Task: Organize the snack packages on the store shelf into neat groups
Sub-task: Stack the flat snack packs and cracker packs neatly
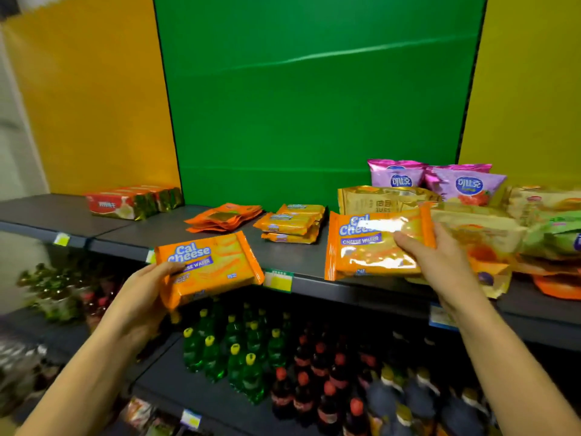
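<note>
- Our left hand [138,297] grips the first Cal Cheese wafer pack [209,265] by its left end, thumb on the face and fingers curled beneath. The pack hangs over the shelf [292,256] edge, left of the stack of small orange wafer packs [289,223] and nearer to us.
- Our right hand [440,262] grips the second Cal Cheese wafer pack [374,247] by its right end, thumb across the face. We hold it just right of the stack, in front of a gold bag [377,198].
- Done, as we judge it:
  - The stack itself is squared up.
  - The fanned orange pouches [224,217] lie together just left of the stack.
  - The red biscuit packs [132,201] sit in a row well left of it.
- Left to do, as we judge it:
  - The two packs we hold have no place yet; the bare shelf in front of the stack looks free for them.
  - The jumbled heap of bags [503,240] well right of the stack is unsorted.
  - We would put the task at roughly halfway.
- Counts:
  - Cal Cheese wafer packs: two, both in hand.
  - Small packs in the stack: at least four, with more possibly hidden.
  - Orange pouches: several, too overlapped to count.
  - Red packs: four or five.
  - Purple bags [396,174]: two, behind and right of the stack.
  - Gold bag: one.
- Below the stack, a lower shelf carries green bottles [232,350] and dark red-capped bottles [314,372].
</note>
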